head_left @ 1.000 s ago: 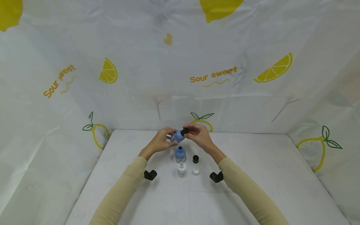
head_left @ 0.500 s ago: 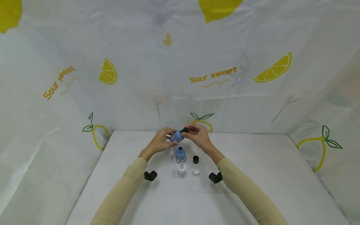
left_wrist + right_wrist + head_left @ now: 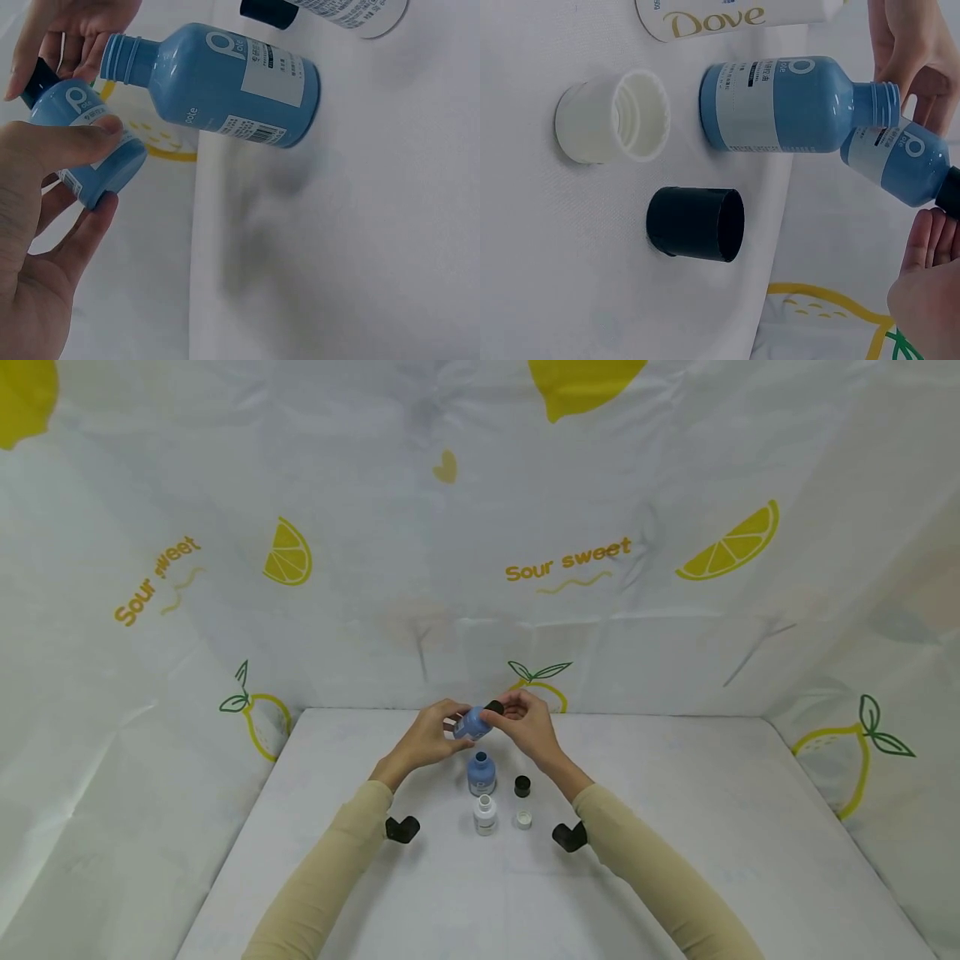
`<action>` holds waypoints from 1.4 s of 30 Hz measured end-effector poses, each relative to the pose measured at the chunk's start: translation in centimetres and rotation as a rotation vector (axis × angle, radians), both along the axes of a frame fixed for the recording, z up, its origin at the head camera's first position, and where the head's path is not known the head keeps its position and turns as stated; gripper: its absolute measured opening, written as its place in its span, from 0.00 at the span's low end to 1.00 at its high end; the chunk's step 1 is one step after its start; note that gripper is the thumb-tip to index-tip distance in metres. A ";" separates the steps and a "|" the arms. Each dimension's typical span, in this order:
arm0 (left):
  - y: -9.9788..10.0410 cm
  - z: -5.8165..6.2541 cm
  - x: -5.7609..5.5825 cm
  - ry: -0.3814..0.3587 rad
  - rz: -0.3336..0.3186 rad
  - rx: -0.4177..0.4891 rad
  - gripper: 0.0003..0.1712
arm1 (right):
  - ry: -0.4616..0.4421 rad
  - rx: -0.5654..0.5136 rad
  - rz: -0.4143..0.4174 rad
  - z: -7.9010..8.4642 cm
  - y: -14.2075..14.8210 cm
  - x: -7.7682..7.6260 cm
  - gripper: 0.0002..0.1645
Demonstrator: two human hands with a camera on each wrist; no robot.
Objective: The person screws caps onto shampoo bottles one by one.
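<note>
My left hand (image 3: 427, 737) grips a small blue bottle (image 3: 469, 724) around its body, tilted and raised above the table. At the bottle's neck sits a black cap (image 3: 494, 707), which my right hand (image 3: 531, 727) pinches between thumb and fingers. Just below the hands, a second blue bottle (image 3: 482, 776) stands upright, its threaded neck (image 3: 129, 60) uncapped in the left wrist view. Nearer me is an uncapped white bottle (image 3: 485, 818), marked Dove in the right wrist view. To their right, a black cap (image 3: 696, 223) and a white cap (image 3: 613, 116) rest on the table, open sides up.
The white-covered table (image 3: 675, 827) ends at a back wall hung with a white lemon-print sheet (image 3: 420, 568). A black wrist mount (image 3: 402, 829) shows beside the left sleeve, another black mount (image 3: 570, 837) beside the right sleeve.
My right hand has turned slightly on the cap, its thumb moving left and its forearm swinging a little left. The left hand and the bottle in it have stayed nearly still.
</note>
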State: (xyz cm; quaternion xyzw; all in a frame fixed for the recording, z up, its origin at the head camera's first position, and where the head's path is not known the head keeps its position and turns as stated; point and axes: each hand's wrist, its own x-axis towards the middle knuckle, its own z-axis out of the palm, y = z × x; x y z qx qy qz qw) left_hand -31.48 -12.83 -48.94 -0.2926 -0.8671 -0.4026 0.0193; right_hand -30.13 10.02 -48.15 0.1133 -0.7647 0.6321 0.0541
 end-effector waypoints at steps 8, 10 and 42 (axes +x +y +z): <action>0.0 0.0 -0.1 0.011 0.000 -0.005 0.34 | 0.014 0.008 -0.026 -0.3 -0.3 -0.1 0.21; 0.0 0.1 0.0 0.011 -0.002 -0.005 0.34 | 0.015 0.007 -0.029 -0.3 -0.3 -0.1 0.21; -0.1 -0.1 -0.1 0.024 0.010 -0.007 0.33 | 0.010 0.054 0.094 0.1 0.5 0.1 0.32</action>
